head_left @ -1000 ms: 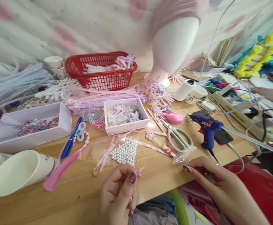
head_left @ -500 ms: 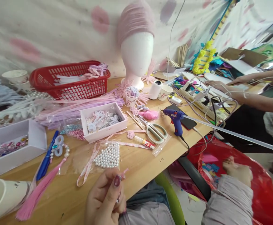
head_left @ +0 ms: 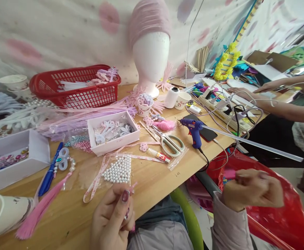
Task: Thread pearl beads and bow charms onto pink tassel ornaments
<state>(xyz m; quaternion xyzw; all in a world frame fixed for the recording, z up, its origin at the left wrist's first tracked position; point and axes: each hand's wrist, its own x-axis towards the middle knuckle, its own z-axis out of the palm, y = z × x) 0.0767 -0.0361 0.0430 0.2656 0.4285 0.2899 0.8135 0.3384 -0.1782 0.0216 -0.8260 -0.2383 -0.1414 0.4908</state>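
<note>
My left hand (head_left: 114, 217) is closed at the table's near edge, pinching a small pink piece (head_left: 133, 187) between thumb and fingers. A bag of white pearl beads (head_left: 116, 171) lies just beyond it. My right hand (head_left: 251, 189) is raised off the table's right side, above a red plastic bag (head_left: 292, 215). Its fingers are curled around a small pink scrap (head_left: 229, 173).
A blue glue gun (head_left: 195, 129) with a long glue stick, scissors (head_left: 171, 143), a white box of trims (head_left: 112, 132), a red basket (head_left: 75, 86) and a foam head (head_left: 149, 57) stand on the wooden table (head_left: 157, 180). Another person's arms (head_left: 279, 100) reach in at right.
The view swung right. My right hand left the table edge, dipped into the red bag and came up closed on a pink scrap. My left hand kept its pinch.
</note>
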